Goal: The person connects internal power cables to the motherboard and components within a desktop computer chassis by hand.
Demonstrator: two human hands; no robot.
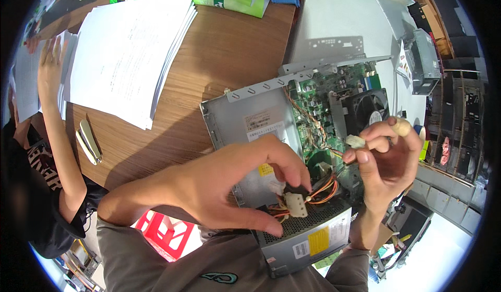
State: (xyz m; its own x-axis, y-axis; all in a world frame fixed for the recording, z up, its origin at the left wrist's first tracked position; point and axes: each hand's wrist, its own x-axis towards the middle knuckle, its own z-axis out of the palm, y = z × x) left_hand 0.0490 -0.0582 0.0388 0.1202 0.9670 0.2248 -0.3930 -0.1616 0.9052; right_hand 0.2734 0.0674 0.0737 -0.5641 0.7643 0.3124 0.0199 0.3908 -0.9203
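Observation:
An opened computer case (245, 109) lies in front of me, with a green circuit board (308, 104) and a black fan (368, 107) inside. My right hand (389, 159) is closed in a pinch on a white cable connector (356, 142), with thin coloured wires beside it. A tan covering is on one of its fingertips. My left hand (229, 182) arches over the power supply (313, 234), thumb and fingers apart. Next to its fingertips is a white multi-pin plug (296, 206) with red, yellow and black wires. The curled fingers partly hide other connectors there.
On the wooden table (219, 47) lie a stack of printed paper (130, 57), a stapler (88, 142) and green packages (240, 0). Another person's arm (52, 94) reaches over papers at left. A red stool (164, 234) stands below; metal shelving (459, 120) is at right.

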